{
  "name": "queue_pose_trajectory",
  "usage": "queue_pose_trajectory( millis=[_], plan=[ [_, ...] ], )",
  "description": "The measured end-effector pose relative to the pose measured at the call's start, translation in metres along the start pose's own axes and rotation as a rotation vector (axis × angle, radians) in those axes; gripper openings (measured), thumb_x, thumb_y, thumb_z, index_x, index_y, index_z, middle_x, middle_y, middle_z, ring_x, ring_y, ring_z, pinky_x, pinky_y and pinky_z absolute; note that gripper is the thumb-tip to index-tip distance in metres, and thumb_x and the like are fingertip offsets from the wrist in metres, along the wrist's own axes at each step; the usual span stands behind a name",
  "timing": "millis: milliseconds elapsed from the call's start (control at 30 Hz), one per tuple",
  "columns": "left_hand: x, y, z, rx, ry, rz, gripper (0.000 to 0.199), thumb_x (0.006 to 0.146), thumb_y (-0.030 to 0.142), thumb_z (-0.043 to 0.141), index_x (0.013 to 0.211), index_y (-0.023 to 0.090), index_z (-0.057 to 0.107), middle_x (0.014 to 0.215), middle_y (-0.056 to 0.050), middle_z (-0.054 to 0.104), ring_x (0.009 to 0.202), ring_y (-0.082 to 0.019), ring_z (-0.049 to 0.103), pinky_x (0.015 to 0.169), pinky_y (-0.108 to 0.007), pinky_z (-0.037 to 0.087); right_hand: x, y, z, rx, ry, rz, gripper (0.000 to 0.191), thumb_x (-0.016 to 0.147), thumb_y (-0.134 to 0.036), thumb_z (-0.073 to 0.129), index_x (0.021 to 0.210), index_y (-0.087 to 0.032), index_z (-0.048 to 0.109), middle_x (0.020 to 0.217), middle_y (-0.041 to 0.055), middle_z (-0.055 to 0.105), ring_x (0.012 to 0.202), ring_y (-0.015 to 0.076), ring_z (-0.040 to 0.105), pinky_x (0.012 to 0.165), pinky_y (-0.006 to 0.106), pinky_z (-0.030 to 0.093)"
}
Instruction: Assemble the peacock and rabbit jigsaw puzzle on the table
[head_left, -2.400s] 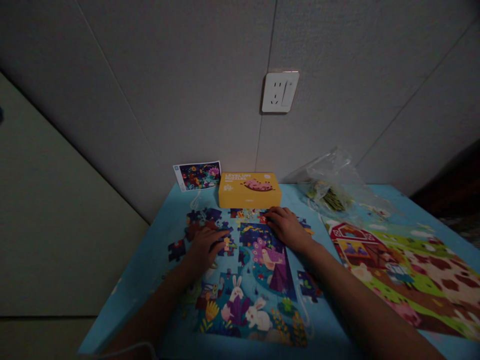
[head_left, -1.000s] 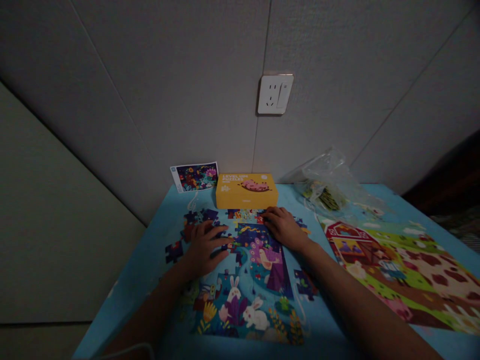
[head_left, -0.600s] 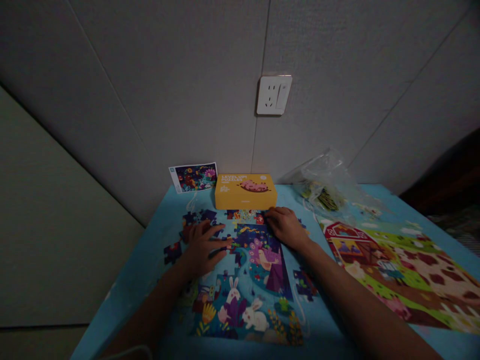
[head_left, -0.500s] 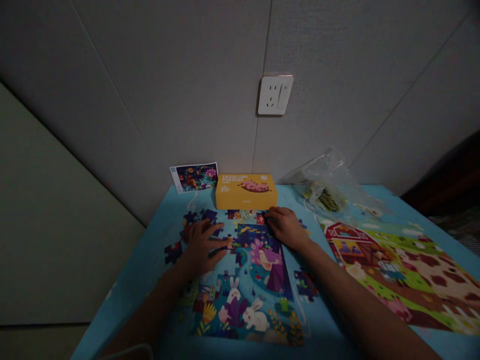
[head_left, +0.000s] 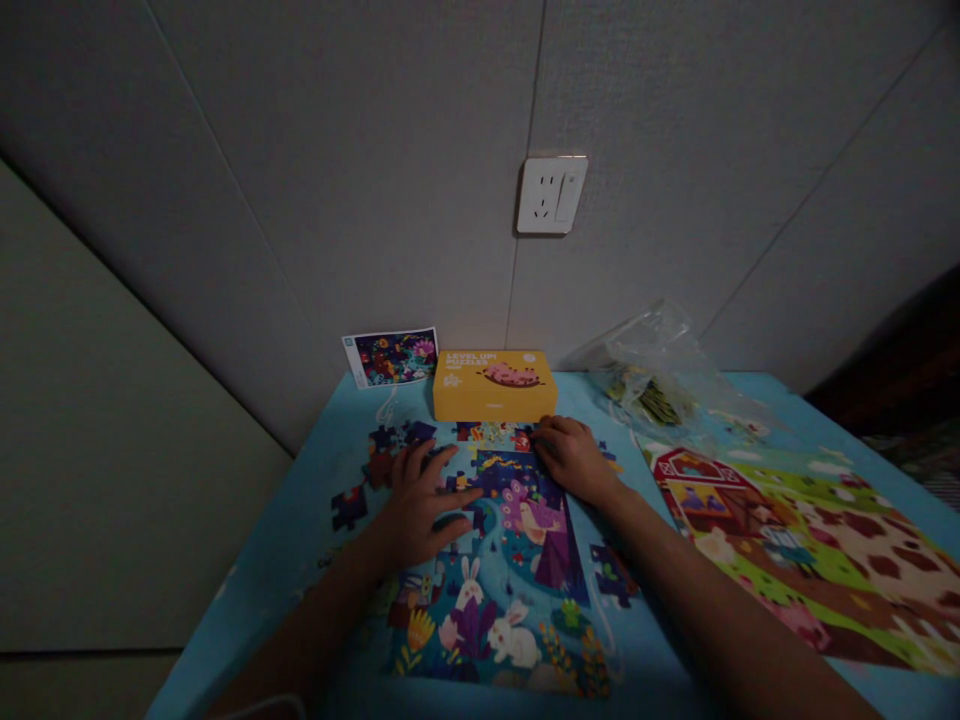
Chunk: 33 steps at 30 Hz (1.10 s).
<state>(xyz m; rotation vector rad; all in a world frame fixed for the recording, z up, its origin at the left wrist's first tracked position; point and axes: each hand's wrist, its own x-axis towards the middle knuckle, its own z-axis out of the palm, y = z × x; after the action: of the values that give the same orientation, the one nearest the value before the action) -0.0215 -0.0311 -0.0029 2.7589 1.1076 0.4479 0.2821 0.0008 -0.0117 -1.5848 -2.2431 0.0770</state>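
Observation:
A partly joined jigsaw puzzle [head_left: 517,600] with rabbits, flowers and a purple tent lies in front of me. My left hand [head_left: 424,505] is open over its left edge, fingers spread, with no piece visibly gripped. At the upper right corner, my right hand [head_left: 574,455] rests with fingers curled inward. Its fingertips are at the right end of a short strip of puzzle pieces [head_left: 491,432]; whatever may be under them is hidden. Loose dark puzzle pieces [head_left: 349,507] lie to the left, and another dark cluster of pieces [head_left: 613,575] is beside my right forearm.
A yellow puzzle box [head_left: 495,387] stands against the wall, beside a leaning picture card [head_left: 394,357]. Behind on the right is a clear plastic bag [head_left: 652,370] with things inside. A farm-scene puzzle [head_left: 817,545] covers the right of the blue table [head_left: 262,580].
My left hand has shifted slightly right and its fingers reach further over the puzzle's edge. My right hand stays in nearly the same place.

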Motion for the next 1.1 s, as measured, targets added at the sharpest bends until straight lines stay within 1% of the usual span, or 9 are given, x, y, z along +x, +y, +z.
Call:
queue_pose_trajectory(
  millis=[133, 233, 300, 400, 567, 733, 900, 1000, 1100],
  plan=[
    [0.003, -0.006, 0.001, 0.023, 0.089, -0.094, 0.027, 0.085, 0.041, 0.063, 0.11, 0.042, 0.071, 0.145, 0.0, 0.043, 0.134, -0.039, 0.026, 0.107, -0.064, 0.019, 0.0, 0.0, -0.001, -0.006, -0.013, 0.002, 0.022, 0.09, -0.02, 0.052, 0.104, -0.02, 0.069, 0.106, 0.0087, 0.064, 0.099, 0.0222, 0.058, 0.091, 0.036, 0.041],
    [0.002, -0.023, -0.003, 0.092, 0.247, -0.31, 0.019, 0.083, 0.038, 0.064, 0.096, 0.033, 0.077, 0.134, -0.004, 0.053, 0.131, -0.036, 0.032, 0.108, -0.056, 0.024, 0.0, 0.0, -0.002, -0.005, -0.026, -0.001, 0.023, 0.09, -0.02, 0.051, 0.105, -0.02, 0.069, 0.106, 0.0085, 0.063, 0.098, 0.0219, 0.058, 0.09, 0.035, 0.041],
    [-0.001, -0.038, -0.009, 0.151, 0.336, -0.498, 0.031, 0.08, 0.042, 0.066, 0.106, 0.026, 0.073, 0.13, -0.009, 0.056, 0.128, -0.036, 0.035, 0.107, -0.054, 0.027, 0.0, -0.001, -0.002, 0.0, -0.027, -0.004, 0.023, 0.09, -0.02, 0.052, 0.105, -0.02, 0.069, 0.105, 0.0083, 0.063, 0.098, 0.022, 0.058, 0.091, 0.035, 0.041],
    [-0.007, -0.054, -0.017, 0.205, 0.347, -0.653, 0.055, 0.074, 0.053, 0.069, 0.118, 0.021, 0.066, 0.13, -0.013, 0.055, 0.126, -0.037, 0.036, 0.106, -0.054, 0.029, 0.0, -0.002, -0.003, 0.007, -0.021, -0.006, 0.023, 0.09, -0.019, 0.052, 0.104, -0.02, 0.069, 0.105, 0.0083, 0.063, 0.098, 0.0224, 0.058, 0.091, 0.036, 0.041],
    [-0.009, -0.05, -0.013, 0.19, 0.246, -0.575, 0.054, 0.067, 0.06, 0.072, 0.109, 0.027, 0.071, 0.131, -0.011, 0.054, 0.128, -0.038, 0.034, 0.105, -0.055, 0.028, 0.0, -0.002, -0.003, 0.003, -0.023, -0.004, 0.022, 0.089, -0.019, 0.052, 0.104, -0.021, 0.069, 0.105, 0.0084, 0.063, 0.097, 0.0222, 0.057, 0.09, 0.036, 0.041],
    [-0.003, -0.041, -0.002, 0.145, 0.234, -0.505, 0.032, 0.069, 0.044, 0.074, 0.096, 0.026, 0.072, 0.124, -0.009, 0.06, 0.126, -0.036, 0.038, 0.103, -0.053, 0.03, -0.002, -0.003, -0.003, -0.021, -0.022, 0.001, 0.023, 0.09, -0.021, 0.052, 0.107, -0.021, 0.069, 0.111, 0.0097, 0.062, 0.1, 0.0235, 0.057, 0.09, 0.038, 0.041],
    [-0.004, -0.045, -0.006, 0.099, 0.259, -0.47, 0.012, 0.075, 0.033, 0.067, 0.085, 0.026, 0.069, 0.112, -0.003, 0.069, 0.123, -0.034, 0.043, 0.104, -0.052, 0.03, -0.002, -0.003, -0.004, -0.021, -0.023, 0.007, 0.024, 0.09, -0.021, 0.052, 0.107, -0.021, 0.069, 0.113, 0.0099, 0.062, 0.102, 0.0235, 0.057, 0.091, 0.037, 0.041],
    [-0.005, -0.048, -0.008, 0.066, 0.246, -0.501, 0.022, 0.075, 0.034, 0.067, 0.096, 0.026, 0.069, 0.104, -0.004, 0.072, 0.119, -0.034, 0.048, 0.101, -0.052, 0.033, -0.002, -0.003, -0.004, -0.019, -0.027, 0.013, 0.024, 0.091, -0.021, 0.051, 0.107, -0.021, 0.069, 0.112, 0.0093, 0.062, 0.102, 0.0242, 0.057, 0.09, 0.037, 0.041],
    [-0.005, -0.049, -0.01, 0.039, 0.268, -0.531, 0.034, 0.073, 0.037, 0.069, 0.104, 0.024, 0.068, 0.105, -0.007, 0.072, 0.115, -0.035, 0.051, 0.099, -0.052, 0.037, -0.002, -0.002, -0.003, -0.016, -0.028, 0.01, 0.023, 0.091, -0.022, 0.051, 0.107, -0.022, 0.069, 0.112, 0.0091, 0.062, 0.102, 0.0238, 0.057, 0.091, 0.037, 0.041]
  ],
)
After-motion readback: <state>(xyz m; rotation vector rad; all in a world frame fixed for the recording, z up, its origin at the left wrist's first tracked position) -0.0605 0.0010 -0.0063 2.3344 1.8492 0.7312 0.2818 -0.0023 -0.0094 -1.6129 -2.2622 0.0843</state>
